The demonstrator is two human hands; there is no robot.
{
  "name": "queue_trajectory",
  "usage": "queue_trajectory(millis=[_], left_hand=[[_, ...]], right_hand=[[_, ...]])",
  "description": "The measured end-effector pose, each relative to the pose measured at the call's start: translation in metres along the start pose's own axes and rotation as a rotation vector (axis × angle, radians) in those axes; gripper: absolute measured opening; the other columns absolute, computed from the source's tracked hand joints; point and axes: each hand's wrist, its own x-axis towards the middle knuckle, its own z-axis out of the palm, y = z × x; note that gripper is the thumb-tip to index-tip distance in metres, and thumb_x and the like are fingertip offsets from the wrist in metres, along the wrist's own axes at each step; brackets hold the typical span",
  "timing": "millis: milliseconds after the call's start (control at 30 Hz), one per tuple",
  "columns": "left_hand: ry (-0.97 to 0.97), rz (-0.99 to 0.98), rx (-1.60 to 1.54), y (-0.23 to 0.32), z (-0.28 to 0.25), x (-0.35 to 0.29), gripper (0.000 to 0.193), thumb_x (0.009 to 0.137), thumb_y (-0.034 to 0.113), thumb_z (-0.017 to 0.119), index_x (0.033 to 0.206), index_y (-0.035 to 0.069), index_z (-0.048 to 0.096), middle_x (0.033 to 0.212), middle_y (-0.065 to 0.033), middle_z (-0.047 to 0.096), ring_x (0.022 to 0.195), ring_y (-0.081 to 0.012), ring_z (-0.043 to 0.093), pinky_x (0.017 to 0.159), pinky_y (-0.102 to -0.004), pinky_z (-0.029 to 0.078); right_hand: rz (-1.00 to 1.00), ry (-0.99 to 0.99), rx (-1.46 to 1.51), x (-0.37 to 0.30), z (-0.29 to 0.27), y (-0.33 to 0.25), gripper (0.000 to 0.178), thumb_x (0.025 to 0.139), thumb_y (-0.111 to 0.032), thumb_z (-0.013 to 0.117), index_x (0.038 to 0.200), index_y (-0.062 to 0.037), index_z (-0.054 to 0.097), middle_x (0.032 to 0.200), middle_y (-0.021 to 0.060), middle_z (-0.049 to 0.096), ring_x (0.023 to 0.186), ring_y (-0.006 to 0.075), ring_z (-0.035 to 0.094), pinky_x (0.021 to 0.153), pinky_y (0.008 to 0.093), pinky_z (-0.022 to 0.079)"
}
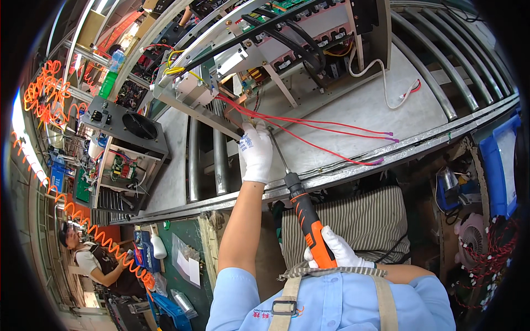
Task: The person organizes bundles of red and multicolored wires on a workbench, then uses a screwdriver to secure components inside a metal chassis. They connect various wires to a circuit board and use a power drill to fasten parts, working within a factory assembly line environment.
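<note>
My right hand [339,248], in a white glove, is wrapped round the rear of an orange and black power screwdriver [312,220]. Its long thin bit points up and away from me, the tip reaching the lower edge of a large open metal cabinet [298,113]. Beside that tip is my white-gloved left hand [256,151], fingers drawn together against the cabinet's edge; what they pinch, if anything, is hidden. Red wires [320,119] with purple ends fan out from the cabinet to the right, behind the bit. A white cable [381,83] curls at the cabinet's right.
Steel rollers [441,66] flank the metal work surface [182,160]. A second unit with a fan [138,127] stands left. Orange coiled hose [83,212] hangs there, near another person [102,265]. A striped cushion [353,220] lies below, with a blue bin [497,165] at right.
</note>
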Motion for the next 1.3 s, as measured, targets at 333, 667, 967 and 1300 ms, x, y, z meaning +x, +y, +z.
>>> queue_trajectory(millis=[333, 667, 967, 1300], left_hand=[[0.01, 0.026, -0.016, 0.004, 0.002, 0.0, 0.034, 0.101, 0.027, 0.05, 0.112, -0.005, 0.049, 0.069, -0.0131, 0.064, 0.055, -0.0262, 0.06, 0.05, -0.038, 0.045], [0.031, 0.075, -0.021, 0.005, -0.005, 0.0, 0.027, 0.1, 0.022, 0.051, 0.108, -0.004, 0.05, 0.072, -0.0137, 0.065, 0.061, -0.0274, 0.063, 0.052, -0.0389, 0.046], [-0.094, 0.748, 0.318, -0.016, -0.021, 0.015, 0.027, 0.087, 0.015, 0.05, 0.1, 0.0, 0.067, 0.099, -0.0205, 0.067, 0.103, -0.0386, 0.058, 0.09, -0.0472, 0.045], [-0.012, 0.137, -0.028, -0.024, 0.016, 0.029, 0.05, 0.1, 0.038, 0.046, 0.119, -0.008, 0.054, 0.108, -0.0299, 0.063, 0.1, -0.0457, 0.059, 0.082, -0.0484, 0.045]], right_hand=[[0.031, -0.032, 0.053, -0.003, -0.003, -0.001, 0.053, 0.095, -0.057, 0.05, 0.121, -0.0112, 0.045, 0.088, 0.0178, 0.062, 0.067, 0.0275, 0.064, 0.063, 0.0373, 0.056], [-0.065, 0.135, -0.275, -0.01, 0.028, -0.009, 0.048, 0.092, -0.038, 0.065, 0.124, -0.0101, 0.043, 0.084, 0.0111, 0.058, 0.063, 0.0202, 0.062, 0.057, 0.0323, 0.055], [-0.594, 0.385, -1.394, -0.109, 0.007, -0.03, 0.071, 0.085, -0.023, 0.075, 0.142, -0.0062, 0.037, 0.089, 0.0038, 0.058, 0.065, 0.0067, 0.054, 0.055, 0.024, 0.045], [-0.973, 1.123, -0.371, -0.275, -0.109, 0.008, 0.046, 0.084, -0.015, 0.072, 0.119, -0.0103, 0.044, 0.075, 0.0048, 0.054, 0.05, 0.0152, 0.054, 0.044, 0.0306, 0.047]])
